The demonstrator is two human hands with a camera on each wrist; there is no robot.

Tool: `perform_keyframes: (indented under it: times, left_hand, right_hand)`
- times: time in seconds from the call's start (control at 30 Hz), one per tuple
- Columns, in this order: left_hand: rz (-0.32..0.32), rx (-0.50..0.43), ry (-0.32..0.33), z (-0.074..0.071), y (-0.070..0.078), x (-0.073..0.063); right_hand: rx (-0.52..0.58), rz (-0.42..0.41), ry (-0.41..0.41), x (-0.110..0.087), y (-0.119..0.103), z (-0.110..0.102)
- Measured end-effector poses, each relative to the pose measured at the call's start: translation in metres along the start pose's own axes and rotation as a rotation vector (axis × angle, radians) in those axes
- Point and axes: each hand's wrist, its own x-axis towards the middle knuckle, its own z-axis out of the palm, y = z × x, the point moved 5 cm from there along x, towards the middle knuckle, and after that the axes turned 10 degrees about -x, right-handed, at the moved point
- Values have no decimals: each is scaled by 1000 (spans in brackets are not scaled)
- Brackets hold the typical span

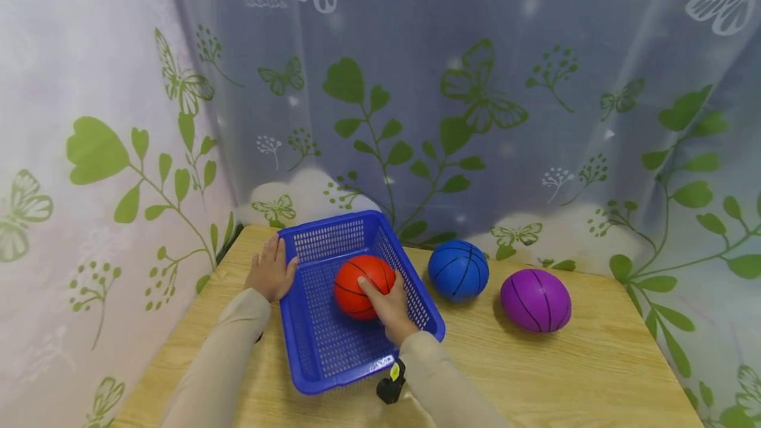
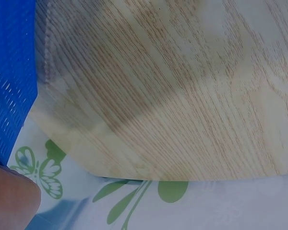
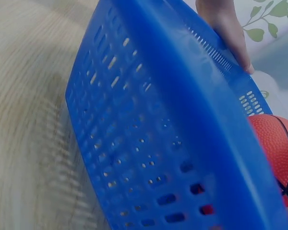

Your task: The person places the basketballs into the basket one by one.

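Observation:
A small red basketball with black lines is inside a blue perforated plastic basket. My right hand reaches over the basket's right side and grips the ball, thumb on top and fingers round its right side. At the basket's left rim, my left hand rests with its fingers extended toward the far corner and its thumb on the inner side. Part of that hand also shows beside the basket wall in the left wrist view. The right wrist view shows the ball behind the near rim, with the right hand mostly hidden.
A blue ball stands just right of the basket, and a purple ball lies farther right. All are on a wood-grain table. A patterned curtain hangs along the table's back and sides.

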Motion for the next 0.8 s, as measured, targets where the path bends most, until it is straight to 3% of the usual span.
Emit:
perform_keyframes:
  times: [0.17,0.43,0.8]
  left_hand:
    - [20,-14,25,1,-2,1]
    - [44,-29,46,3,-6,3]
    - [38,-16,64,5,-8,3]
  right_hand:
    - [95,57,-64,-4,1,4]
    - [247,48,-125,-2,-4,5]
    - [225,25,-166,-5,-9,5]
